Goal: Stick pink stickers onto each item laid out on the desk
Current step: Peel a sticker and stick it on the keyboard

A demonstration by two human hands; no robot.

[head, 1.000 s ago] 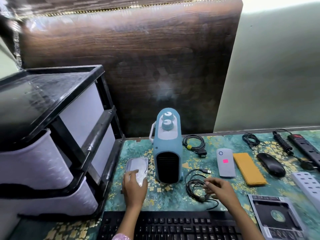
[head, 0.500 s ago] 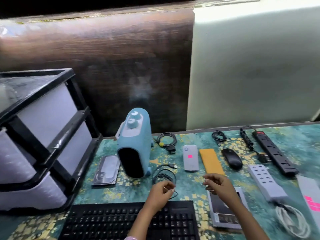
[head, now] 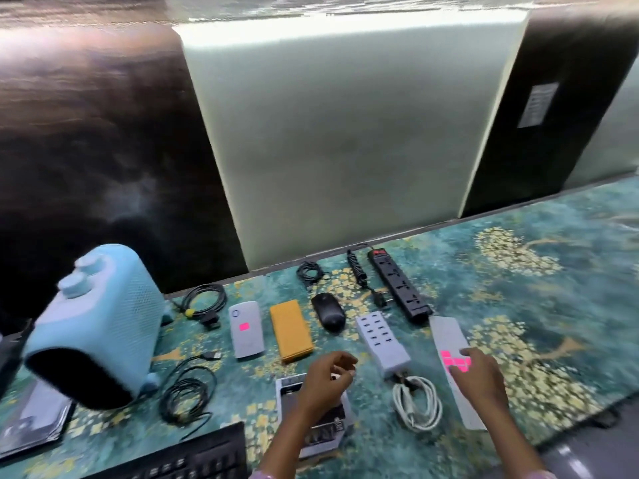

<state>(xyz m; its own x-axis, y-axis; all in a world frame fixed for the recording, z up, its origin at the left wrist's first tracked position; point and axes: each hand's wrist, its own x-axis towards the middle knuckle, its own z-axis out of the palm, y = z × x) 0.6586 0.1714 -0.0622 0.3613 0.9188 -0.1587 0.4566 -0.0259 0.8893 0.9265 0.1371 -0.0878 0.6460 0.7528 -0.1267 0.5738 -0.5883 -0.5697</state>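
Pink stickers (head: 455, 362) sit in a small cluster on a long pale backing strip (head: 449, 340), directly under the fingertips of the right hand (head: 479, 373). That hand lies flat over the near half of the strip with its fingers spread and lowered onto the cluster; whether a sticker is already pinched or only touched, I cannot tell. The left hand (head: 328, 378) hovers loosely curled above a tray-like metal bracket (head: 313, 433), thumb and forefinger drawn close together, possibly on something small and pale, though it is too blurred to say.

Beyond the left fingertips lie a yellow case (head: 291, 330) and a black mouse (head: 328, 312), neither showing any pink, while the grey power bank (head: 246, 329) further to the left already carries one sticker. Between the two hands rest the white multi-port charger (head: 382, 340) and its coiled white cable (head: 418, 402).

The likely trouble is at the peel: the stickers are packed edge to edge, so a fingertip could lift two at once or fold one on itself. The strip looks light and unsecured, so it may slide or rise with the pull unless held down. With so many similar items, one could easily be skipped.
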